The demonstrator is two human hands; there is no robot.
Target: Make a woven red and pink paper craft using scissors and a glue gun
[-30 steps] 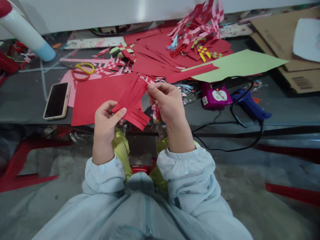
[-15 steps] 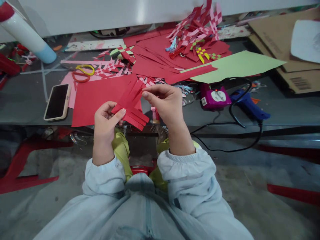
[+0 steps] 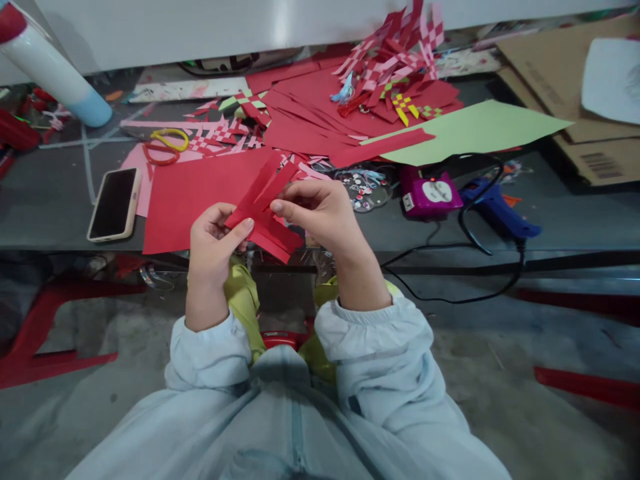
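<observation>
Both hands hold a bundle of crossed red paper strips (image 3: 263, 208) above the near edge of a dark table (image 3: 60, 200). My left hand (image 3: 213, 243) pinches the strips' left end between thumb and fingers. My right hand (image 3: 320, 213) is closed on the strips where they cross, thumb pressed on top. A large red paper sheet (image 3: 190, 197) lies on the table just behind the hands.
A phone (image 3: 114, 202) lies at the left, with scissors (image 3: 165, 143) and a white tube (image 3: 53, 67) beyond. Woven red and pink pieces (image 3: 395, 57), red sheets and green paper (image 3: 475, 130) fill the back. A purple device (image 3: 430, 193), blue glue gun (image 3: 500, 210) and cardboard (image 3: 565, 73) sit right.
My right hand has slid left and down along the upper strips, from their tips to the crossing. The left hand has held still.
</observation>
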